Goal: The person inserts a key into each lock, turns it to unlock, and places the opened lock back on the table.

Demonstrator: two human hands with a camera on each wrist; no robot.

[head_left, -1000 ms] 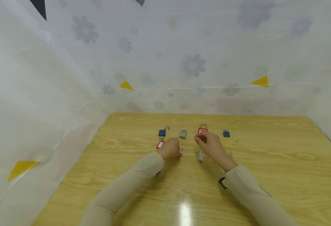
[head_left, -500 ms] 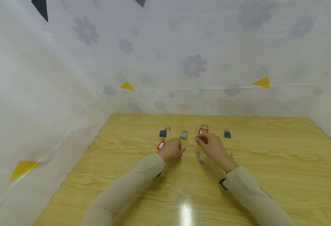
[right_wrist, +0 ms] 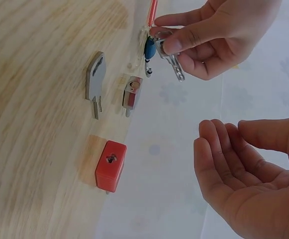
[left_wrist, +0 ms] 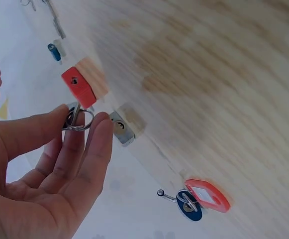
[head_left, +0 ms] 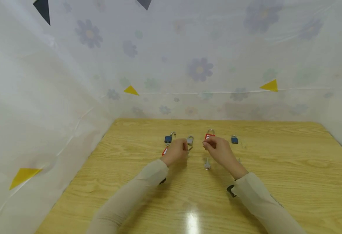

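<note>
The left hand pinches a small key on a ring between thumb and fingertips, lifted just clear of the bench and close in front of the silver padlock. The right hand holds nothing; its fingers are loosely curved, palm open, hovering near the red padlock.

That key looks light, stiff and thin, and being smooth metal it probably slips or swivels if pinched only by the ring. I would judge the flat bow the better place to hold it, thumb on one face and forefinger on the other, so the blade stays steady. In the right wrist view the blade hangs down from the ring, which suggests it swings loosely.

The padlocks look compact, hard and fairly heavy for their size; the body sides offer the firmest hold, not the shackle. To the left lies a blue padlock with its shackle open and a red tag beside it. Another blue padlock sits far right, and a grey key lies flat nearer the person.
</note>
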